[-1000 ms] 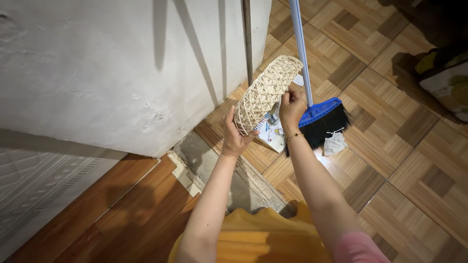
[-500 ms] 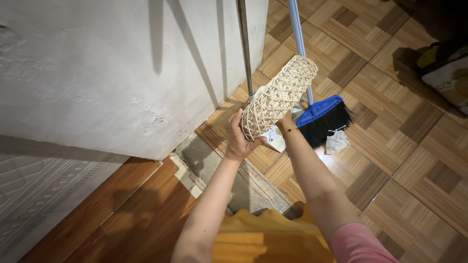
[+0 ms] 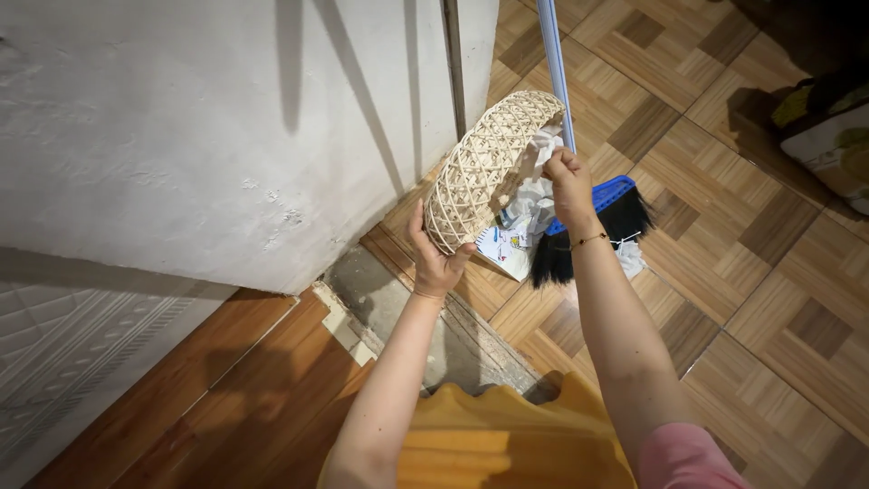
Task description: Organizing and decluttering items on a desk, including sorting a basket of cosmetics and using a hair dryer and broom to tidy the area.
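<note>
Near the frame's centre the left hand (image 3: 436, 263) cups the tipped woven basket (image 3: 484, 167) from below, its long axis slanting up-right, while the right hand (image 3: 568, 177) pinches white paper (image 3: 541, 149) at its mouth

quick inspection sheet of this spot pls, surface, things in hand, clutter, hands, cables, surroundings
surface: patterned wood-look tile floor, a bare concrete patch by the wall foot.
job's things: woven basket tipped on its side; white crumpled paper at its mouth.
clutter: papers on the floor below the basket; broom, blue head with black bristles, standing among them.
grippers: left hand holds the basket's lower rim; right hand in a grip on the white paper.
cables: nothing seen.
surroundings: white plaster wall; a patterned cushion or bag at the right edge.
</note>
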